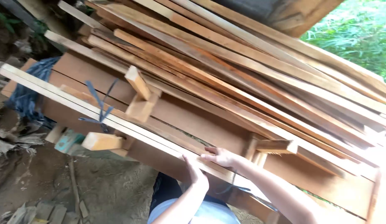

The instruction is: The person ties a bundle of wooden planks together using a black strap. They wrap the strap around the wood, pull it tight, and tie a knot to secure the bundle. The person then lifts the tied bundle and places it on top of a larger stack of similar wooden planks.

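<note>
Down at the near edge of the stack, both hands were laid on the same pale wooden strip (118,124), the long light-coloured batten that ran along the front from the upper left to the lower right. The left hand (196,172) gripped it from below, fingers curled up around the edge. The right hand (221,157), just beside it and nearly touching it, lay on top with its fingers flat and pointing left; whether that hand had closed round the strip could not be told.

Under the strip lay broad brown boards (180,112), flat and wide. A short wooden block (139,83) stood tilted on them, with a squarer offcut (140,108) touching it below. A second short block (102,141) jutted out under the strip at the front left. A dark blue strap (99,105) was knotted across the strip near these blocks, and a blue rope bundle (29,95) hung at the left end of the stack.

Above and behind, many long reddish and pale slats (251,74) were piled slantwise. Bare earth (110,186) showed below, and green foliage (359,37) at the upper right.
</note>
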